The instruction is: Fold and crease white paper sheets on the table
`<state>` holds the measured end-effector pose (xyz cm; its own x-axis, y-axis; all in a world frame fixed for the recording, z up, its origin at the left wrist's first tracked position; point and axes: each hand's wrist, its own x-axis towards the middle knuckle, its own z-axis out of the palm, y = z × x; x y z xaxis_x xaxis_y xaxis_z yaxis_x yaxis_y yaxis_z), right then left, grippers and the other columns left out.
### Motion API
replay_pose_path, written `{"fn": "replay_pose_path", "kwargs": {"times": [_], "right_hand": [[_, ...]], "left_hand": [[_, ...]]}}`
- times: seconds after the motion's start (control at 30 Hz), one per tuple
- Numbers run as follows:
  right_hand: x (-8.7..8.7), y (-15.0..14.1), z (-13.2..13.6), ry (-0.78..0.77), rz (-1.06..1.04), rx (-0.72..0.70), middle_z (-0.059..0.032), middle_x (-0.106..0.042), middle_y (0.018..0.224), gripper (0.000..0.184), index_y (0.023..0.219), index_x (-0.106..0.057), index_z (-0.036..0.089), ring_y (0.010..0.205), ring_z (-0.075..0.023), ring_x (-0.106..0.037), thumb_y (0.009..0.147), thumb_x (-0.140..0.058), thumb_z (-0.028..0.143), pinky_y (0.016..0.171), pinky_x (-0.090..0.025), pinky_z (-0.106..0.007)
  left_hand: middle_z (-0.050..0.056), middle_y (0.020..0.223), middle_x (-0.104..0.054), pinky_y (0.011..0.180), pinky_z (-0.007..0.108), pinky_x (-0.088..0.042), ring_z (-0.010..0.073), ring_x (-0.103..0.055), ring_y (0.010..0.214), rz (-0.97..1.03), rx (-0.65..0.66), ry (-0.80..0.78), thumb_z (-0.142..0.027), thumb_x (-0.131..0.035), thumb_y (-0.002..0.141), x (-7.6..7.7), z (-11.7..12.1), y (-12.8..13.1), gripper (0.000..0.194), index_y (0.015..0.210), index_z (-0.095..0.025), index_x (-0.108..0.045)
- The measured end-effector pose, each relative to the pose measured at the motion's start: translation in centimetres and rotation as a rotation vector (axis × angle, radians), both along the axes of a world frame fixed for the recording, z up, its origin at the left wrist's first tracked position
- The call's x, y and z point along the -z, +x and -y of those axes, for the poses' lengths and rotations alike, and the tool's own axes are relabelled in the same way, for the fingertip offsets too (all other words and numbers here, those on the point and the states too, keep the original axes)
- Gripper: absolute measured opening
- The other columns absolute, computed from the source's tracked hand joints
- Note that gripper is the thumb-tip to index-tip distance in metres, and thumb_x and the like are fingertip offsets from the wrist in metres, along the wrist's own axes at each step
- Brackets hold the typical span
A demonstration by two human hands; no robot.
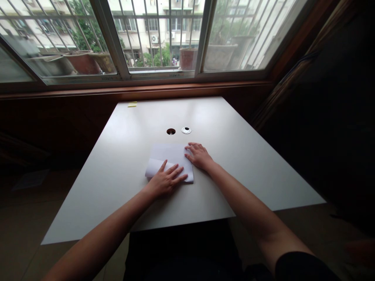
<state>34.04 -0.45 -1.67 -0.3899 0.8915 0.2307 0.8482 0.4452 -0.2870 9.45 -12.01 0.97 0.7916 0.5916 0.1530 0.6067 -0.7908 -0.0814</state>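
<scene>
Head view showed the left hand [166, 182] splayed on paper [165, 151] at six o'clock, right hand [199, 155], fingers parted, at two; even pressure seemed best.

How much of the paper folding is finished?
Some: one flap of the white paper already looks folded over. In hand now, the left hand lies spread on the folded part, and the right hand rests at the paper's right side. What seems left is flattening: the flap's left end looks rounded, not sharply creased.
</scene>
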Motion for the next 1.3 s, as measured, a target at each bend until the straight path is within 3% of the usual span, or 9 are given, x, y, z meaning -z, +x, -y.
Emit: {"fn": "replay_pose_path", "kwargs": {"times": [0.33,0.5,1.3], "right_hand": [[0.2,-0.1,0.2,0.003,0.025,0.013,-0.008,-0.045,0.149,0.045,0.135,-0.053,0.029,0.139,-0.0286,-0.035,0.096,-0.048,0.052,0.113,-0.032,-0.051],[0.2,-0.2,0.2,0.006,0.027,0.017,-0.0079,-0.045,0.15,0.046,0.136,-0.052,0.029,0.14,-0.0286,-0.035,0.097,-0.047,0.052,0.114,-0.031,-0.051],[0.4,0.1,0.6,-0.011,0.045,0.002,-0.0062,-0.045,0.151,0.049,0.14,-0.051,0.029,0.142,-0.0285,-0.033,0.098,-0.045,0.053,0.116,-0.029,-0.05]], "left_hand": [[0.01,0.154,-0.041,0.119,0.063,-0.013,0.0338,-0.035,0.144,0.064,-0.238,0.052,-0.057,-0.035,0.1,1.2,0.7,3.1,0.058,0.147,-0.025,-0.046],[0.011,0.155,-0.04,0.119,0.063,-0.013,0.0335,-0.035,0.144,0.099,-0.332,0.042,-0.056,-0.03,0.101,1.4,0.5,4.4,0.058,0.147,-0.023,-0.047],[0.011,0.154,-0.041,0.117,0.066,-0.013,0.0355,-0.036,0.142,0.1,-0.336,0.037,-0.049,-0.038,0.099,1.4,-0.8,4.9,0.055,0.149,-0.026,-0.043]]}}
